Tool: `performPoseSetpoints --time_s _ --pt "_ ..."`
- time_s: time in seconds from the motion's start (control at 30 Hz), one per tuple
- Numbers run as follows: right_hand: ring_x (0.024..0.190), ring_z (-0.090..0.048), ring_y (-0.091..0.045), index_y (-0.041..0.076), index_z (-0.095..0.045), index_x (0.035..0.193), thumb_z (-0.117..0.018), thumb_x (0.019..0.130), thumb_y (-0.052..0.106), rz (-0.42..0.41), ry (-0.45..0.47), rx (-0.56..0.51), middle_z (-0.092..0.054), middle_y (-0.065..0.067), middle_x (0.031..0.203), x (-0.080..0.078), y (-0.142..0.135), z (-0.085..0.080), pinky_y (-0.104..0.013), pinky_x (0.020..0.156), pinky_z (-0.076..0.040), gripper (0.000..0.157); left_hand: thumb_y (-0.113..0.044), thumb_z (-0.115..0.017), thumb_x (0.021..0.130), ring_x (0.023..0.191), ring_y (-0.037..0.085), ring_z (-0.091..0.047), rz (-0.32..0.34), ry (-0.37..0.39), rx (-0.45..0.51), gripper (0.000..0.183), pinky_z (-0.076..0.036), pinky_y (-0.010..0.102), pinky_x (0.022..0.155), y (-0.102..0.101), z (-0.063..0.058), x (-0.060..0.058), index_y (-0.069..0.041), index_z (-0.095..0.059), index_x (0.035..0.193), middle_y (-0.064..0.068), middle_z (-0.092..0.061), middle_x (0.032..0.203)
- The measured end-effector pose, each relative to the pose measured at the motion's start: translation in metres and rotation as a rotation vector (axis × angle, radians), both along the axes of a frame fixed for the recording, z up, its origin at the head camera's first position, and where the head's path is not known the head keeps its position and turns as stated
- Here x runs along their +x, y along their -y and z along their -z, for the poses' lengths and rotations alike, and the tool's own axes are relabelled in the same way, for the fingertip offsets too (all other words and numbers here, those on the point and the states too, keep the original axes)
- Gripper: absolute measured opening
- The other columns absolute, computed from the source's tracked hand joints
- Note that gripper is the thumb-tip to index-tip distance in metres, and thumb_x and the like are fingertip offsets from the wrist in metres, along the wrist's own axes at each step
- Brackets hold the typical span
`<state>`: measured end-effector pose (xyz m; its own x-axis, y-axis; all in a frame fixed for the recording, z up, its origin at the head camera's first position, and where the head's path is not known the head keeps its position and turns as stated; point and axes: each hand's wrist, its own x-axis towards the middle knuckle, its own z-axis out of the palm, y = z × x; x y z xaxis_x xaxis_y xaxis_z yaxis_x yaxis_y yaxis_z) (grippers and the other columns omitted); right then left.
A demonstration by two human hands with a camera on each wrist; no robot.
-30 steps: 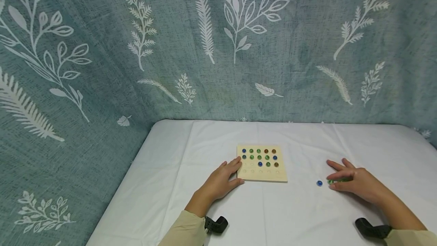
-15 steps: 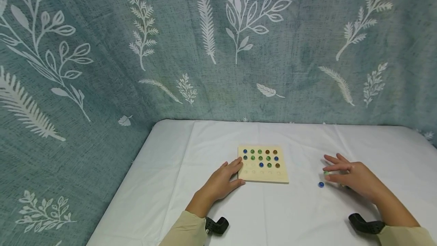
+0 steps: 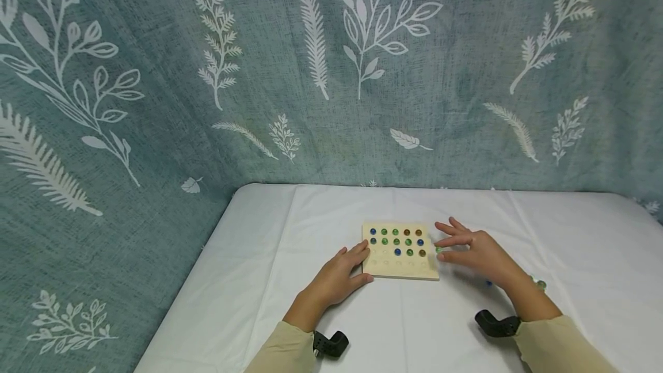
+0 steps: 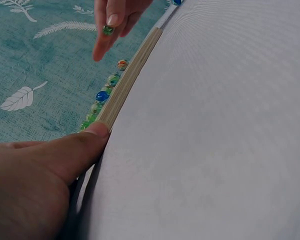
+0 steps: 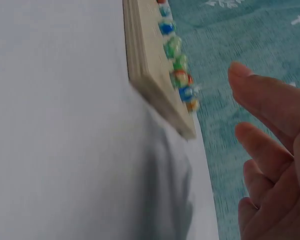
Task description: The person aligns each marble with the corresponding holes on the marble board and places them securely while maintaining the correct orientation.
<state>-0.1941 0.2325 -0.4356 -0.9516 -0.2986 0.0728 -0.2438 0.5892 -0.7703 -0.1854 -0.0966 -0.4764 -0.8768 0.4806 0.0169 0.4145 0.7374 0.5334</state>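
A pale wooden board [image 3: 406,272] with rows of shallow hollows lies on the white cloth. Blue, green and brown marbles [image 3: 397,252] sit in its two far rows and part of the third. My left hand [image 3: 336,278] rests at its left side, fingertips on the left edge, thumb [image 4: 92,140] against the front edge. Just beyond the board's right edge, my right hand [image 3: 479,255] pinches a green marble [image 4: 107,30] between thumb and finger above the cloth, other fingers extended. In the right wrist view that marble cannot be made out.
Right of the board, a blue marble [image 3: 489,282] and a green marble [image 3: 541,285] lie on the cloth, partly hidden by my right hand and forearm. A blue-green leaf-patterned curtain [image 3: 331,131] hangs behind the table [image 3: 311,206]. A black wrist camera [image 3: 496,324] sits at each wrist.
My right hand has picked up the green marble from the loose ones and carried it left to the board's right edge. My left hand has stayed at the board.
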Motion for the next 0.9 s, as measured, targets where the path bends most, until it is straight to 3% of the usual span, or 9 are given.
performPoseSetpoints --time_s 0.47,0.9 --pt "0.15 -0.018 -0.039 0.008 -0.077 0.109 -0.079 0.083 0.023 -0.051 -0.03 0.06 -0.045 -0.013 0.151 -0.016 0.055 0.009 -0.066 0.119 -0.01 0.03 -0.043 -0.062 0.095 0.148 0.023 -0.029 0.016 -0.012 -0.003 0.068 -0.028 0.043 0.121 0.0 0.001 -0.001 -0.017 -0.038 0.153 -0.01 -0.026 0.161" --pt "0.149 -0.018 -0.042 0.011 -0.078 0.107 -0.077 0.084 0.023 -0.122 -0.073 0.196 -0.043 -0.018 0.151 -0.025 0.086 0.01 -0.069 0.117 -0.01 0.025 -0.044 -0.061 0.096 0.148 0.029 -0.029 0.021 -0.007 -0.004 0.067 -0.03 0.047 0.12 0.002 0.0 -0.001 -0.018 -0.037 0.153 -0.009 -0.027 0.162"
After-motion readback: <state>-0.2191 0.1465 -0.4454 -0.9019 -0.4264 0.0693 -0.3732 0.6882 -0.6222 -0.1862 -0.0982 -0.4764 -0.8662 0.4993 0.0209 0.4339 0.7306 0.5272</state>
